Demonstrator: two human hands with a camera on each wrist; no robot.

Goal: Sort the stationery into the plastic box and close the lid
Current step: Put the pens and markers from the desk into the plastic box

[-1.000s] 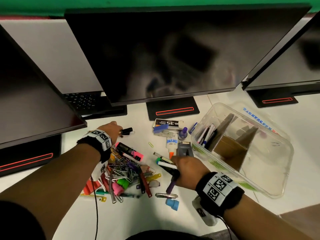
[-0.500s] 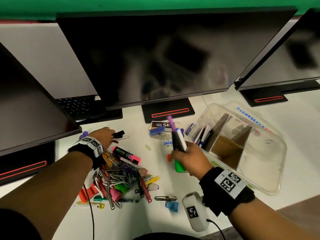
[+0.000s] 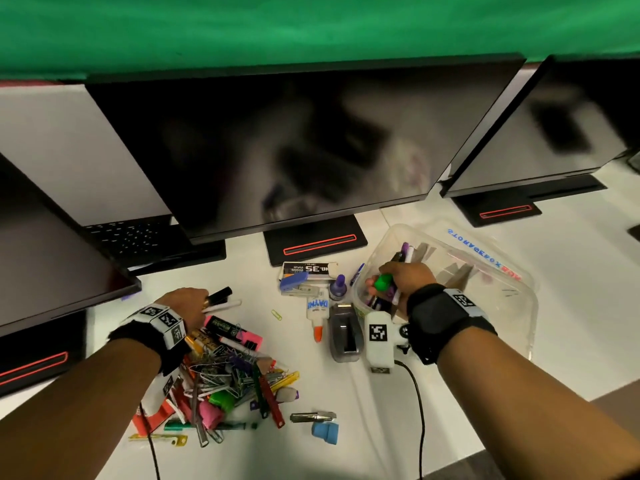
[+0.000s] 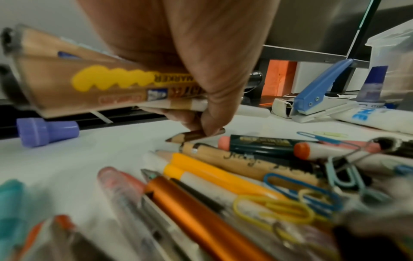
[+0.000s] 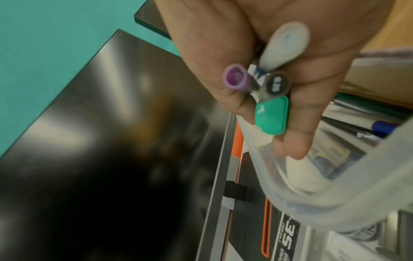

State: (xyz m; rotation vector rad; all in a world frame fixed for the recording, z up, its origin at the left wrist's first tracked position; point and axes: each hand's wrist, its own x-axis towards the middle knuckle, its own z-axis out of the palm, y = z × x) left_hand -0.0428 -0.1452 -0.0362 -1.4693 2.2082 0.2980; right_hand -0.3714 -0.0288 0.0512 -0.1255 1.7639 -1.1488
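A: Where is the plastic box (image 3: 498,271), and what is it like?

B: It is clear, with rounded corners, and it stands on the white surface (image 3: 571,271) with cardboard dividers inside. The right hand (image 3: 403,277) is over its near-left compartment. The fingers (image 5: 299,127) are curled around a bundle of pens (image 3: 393,289): the round and flat ends, purple, black, green and white, face the wrist camera. In the head view the bundle's long axis runs from the green end by the box's near-left rim up and away toward the monitor behind the box.

A: And the left hand (image 3: 187,304)?

B: It is far left of the box, past the blue stapler (image 3: 294,282). It holds a black marker (image 3: 220,294) and a white pen (image 3: 223,306), both lying roughly level and pointing toward the box. The left wrist view shows more: a brown, flat-sided marker (image 4: 89,83) with a yellow wavy label is also gripped, and the fingertips (image 4: 210,127) pinch a short brown pencil (image 4: 190,137).

A: What lies left of the box?

B: A glossy heap (image 3: 228,382) of pens, wire paper clips and pink highlighters, then a white glue bottle (image 3: 317,311) and a grey tape dispenser (image 3: 344,336) close to the box.
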